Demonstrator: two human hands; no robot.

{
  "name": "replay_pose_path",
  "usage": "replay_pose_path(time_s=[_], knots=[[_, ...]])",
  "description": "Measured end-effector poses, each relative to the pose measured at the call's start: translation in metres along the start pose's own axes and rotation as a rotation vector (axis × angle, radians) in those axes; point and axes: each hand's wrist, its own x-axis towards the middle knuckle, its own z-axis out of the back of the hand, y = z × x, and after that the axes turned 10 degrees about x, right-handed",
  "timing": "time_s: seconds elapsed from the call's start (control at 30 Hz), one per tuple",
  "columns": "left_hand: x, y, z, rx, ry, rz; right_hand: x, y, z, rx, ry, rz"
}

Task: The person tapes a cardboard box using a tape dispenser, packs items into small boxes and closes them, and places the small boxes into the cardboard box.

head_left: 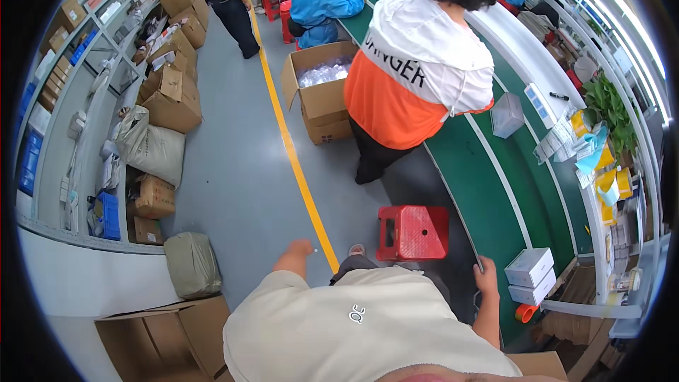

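Below, right hand (486, 274) resting on green counter (488, 191) edge, grip loose and empty, near white boxes (530, 276), left hand (300, 247) hanging free, grip unclear, red stool (412, 232) ahead.

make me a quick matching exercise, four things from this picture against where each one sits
Things:
1. red stool
2. two stacked white boxes
3. open carton of clear packets
4. right hand

Places:
A. on the grey floor beside the yellow line
B. at the green belt's near edge
C. on the belt's near end
D. on the floor by the belt

Pairs: 1-D, 2-C, 3-A, 4-B
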Motion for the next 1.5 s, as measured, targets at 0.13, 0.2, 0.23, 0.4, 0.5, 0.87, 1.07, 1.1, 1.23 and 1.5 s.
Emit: replay_pose_path(time_s=[0.13,0.2,0.23,0.4,0.5,0.87,1.07,1.1,1.23,1.5], knots=[[0.008,0.057,0.012,-0.183,0.019,0.096,-0.013,0.002,-0.026,0.100,0.136,-0.136],[0.009,0.059,0.007,-0.219,-0.018,0.093,-0.016,0.002,-0.030,0.132,0.150,-0.175],[0.011,0.055,0.004,-0.251,-0.063,0.089,-0.012,0.001,-0.030,0.127,0.189,-0.194],[0.013,-0.007,-0.029,-0.442,-0.168,-0.099,0.024,0.039,-0.038,0.100,0.281,-0.199],[0.011,-0.057,-0.057,-0.384,-0.068,-0.271,0.040,0.066,-0.047,0.136,0.297,-0.187],[0.026,-0.032,-0.049,-0.142,-0.035,-0.393,-0.014,0.059,-0.065,0.109,0.332,-0.250],[0.056,0.042,-0.022,-0.250,-0.136,-0.181,-0.033,0.068,-0.078,0.121,0.369,-0.290],[0.059,0.047,-0.020,-0.246,-0.139,-0.159,-0.036,0.068,-0.079,0.125,0.367,-0.293],[0.063,0.037,-0.009,-0.230,-0.137,-0.156,-0.058,0.068,-0.074,0.147,0.421,-0.370],[0.060,-0.073,-0.023,-0.120,-0.074,-0.464,-0.132,0.020,-0.077,0.105,0.503,-0.547]])
